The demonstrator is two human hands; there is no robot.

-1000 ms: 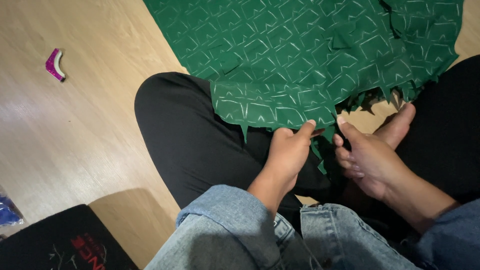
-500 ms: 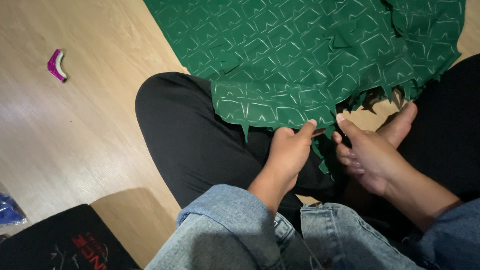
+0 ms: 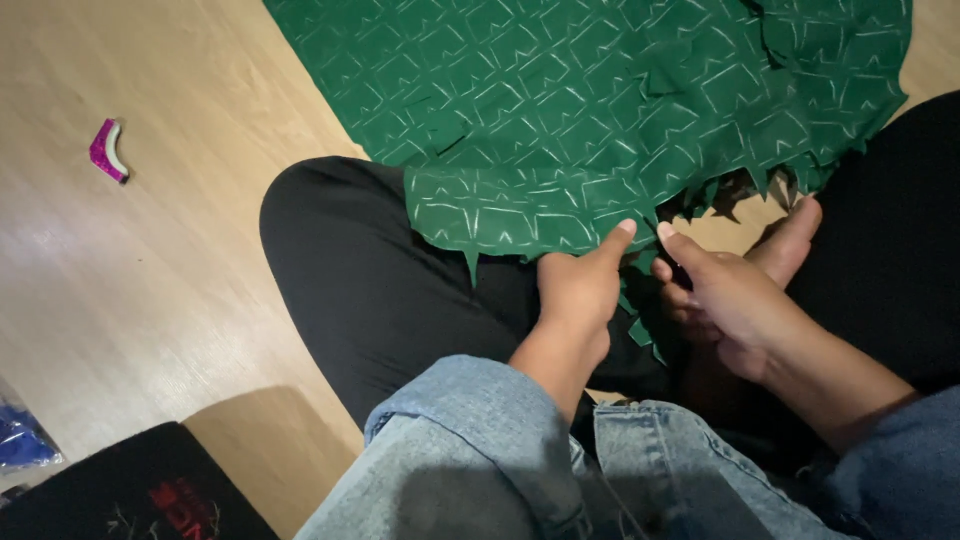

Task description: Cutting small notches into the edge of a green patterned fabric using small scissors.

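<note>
Wood floor [image 3: 150, 270], hands [image 3: 580, 290] pinching green fabric [image 3: 600, 110]

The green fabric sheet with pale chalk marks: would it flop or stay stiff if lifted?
The green chalk-marked fabric sheet probably flops: it drapes over the black-trousered knee. It seems light, since the left hand and right hand pinch its edge with fingertips. Its jagged cut points may snag.

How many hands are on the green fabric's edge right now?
2: the left hand pinches the near edge of the green fabric, and the right hand grips it just beside, over the lap.
</note>
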